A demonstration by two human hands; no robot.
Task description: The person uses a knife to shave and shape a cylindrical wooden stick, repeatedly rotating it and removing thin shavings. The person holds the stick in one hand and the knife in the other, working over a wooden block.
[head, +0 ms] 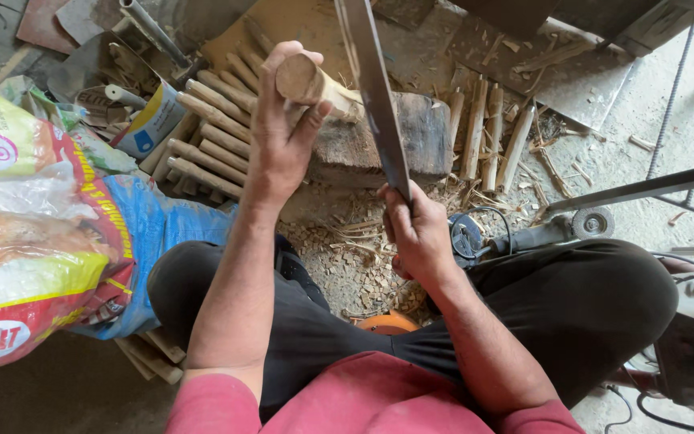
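My left hand (283, 133) grips a round wooden stick (303, 80) by its near end, holding it tilted over a dark wooden chopping block (427, 137). My right hand (418, 233) is closed on the handle of a long flat metal blade (373, 88), which rises up and away from me, just right of the stick. The stick's far end is shaved pale and rests toward the block.
A pile of similar wooden sticks (210, 137) lies left of the block, and more sticks (487, 137) lean on its right. Wood chips (355, 257) cover the ground between my knees. Printed sacks (34, 217) sit at left, an angle grinder (552, 233) at right.
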